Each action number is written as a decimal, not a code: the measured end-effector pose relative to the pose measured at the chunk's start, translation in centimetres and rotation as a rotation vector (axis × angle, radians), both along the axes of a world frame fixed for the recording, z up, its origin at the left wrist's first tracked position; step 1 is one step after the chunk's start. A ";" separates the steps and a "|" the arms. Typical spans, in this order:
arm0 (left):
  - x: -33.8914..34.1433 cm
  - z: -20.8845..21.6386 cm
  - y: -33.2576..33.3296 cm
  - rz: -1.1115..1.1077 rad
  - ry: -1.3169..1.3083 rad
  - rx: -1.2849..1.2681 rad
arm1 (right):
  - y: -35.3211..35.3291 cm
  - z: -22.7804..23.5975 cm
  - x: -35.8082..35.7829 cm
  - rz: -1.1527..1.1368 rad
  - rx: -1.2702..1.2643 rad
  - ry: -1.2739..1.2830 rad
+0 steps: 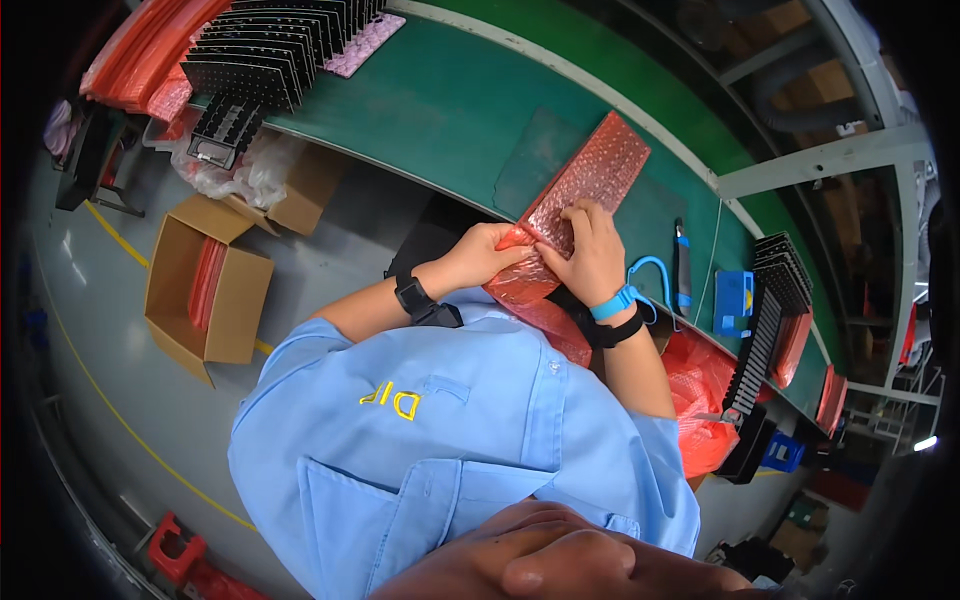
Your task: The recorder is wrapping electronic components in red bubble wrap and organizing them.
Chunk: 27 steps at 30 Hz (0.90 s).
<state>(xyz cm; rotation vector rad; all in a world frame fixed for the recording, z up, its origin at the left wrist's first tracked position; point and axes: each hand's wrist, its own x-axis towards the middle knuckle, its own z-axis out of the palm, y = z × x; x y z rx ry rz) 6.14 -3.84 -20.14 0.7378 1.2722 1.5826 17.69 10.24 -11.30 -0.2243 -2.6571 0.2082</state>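
2 bare hands work at 1 red bubble-wrap bag [608, 160]. The bag lies slantwise across the front edge of 1 long green bench [430, 105], its far end on the top and its near end reaching past the edge toward the person's blue shirt [470, 400].

The left hand [480, 256] has its thumb and fingers clamped on the bag near a crease. The right hand [592, 250] rests on the bag's upper face, fingers bent and slightly apart, thumb reaching toward the left fingertips; I cannot tell whether that thumb grips the bag.

The left wrist carries 1 black band [412, 297]; the right has 2, 1 blue strap [615, 302] and 1 black band [622, 330]. 1 blue cord [655, 262] loops beside the blue strap.

Right of the bag lie 1 knife [682, 268] with a dark body and, beyond it, 1 blue holder [733, 302]. 2 racks of black boards stand at the sides: 1 left rack [250, 70], 1 right rack [782, 270].

On the floor to the left are 2 cardboard boxes, 1 open box [235, 310] with red sheets [207, 283] inside and 1 farther box [303, 188].
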 end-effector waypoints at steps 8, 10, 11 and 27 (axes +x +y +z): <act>-0.7 0.9 1.1 -0.019 -0.114 -0.139 | 1.5 -0.3 0.9 0.017 -0.134 -0.080; -1.2 1.2 1.3 0.015 -0.224 -0.246 | 2.4 1.0 2.2 0.042 -0.146 -0.004; -1.2 1.0 1.2 0.020 -0.188 -0.274 | 2.9 1.9 3.1 0.151 -0.170 0.063; -0.6 1.3 0.6 0.143 -0.212 -0.292 | 39.3 7.2 28.9 -0.712 0.045 -0.201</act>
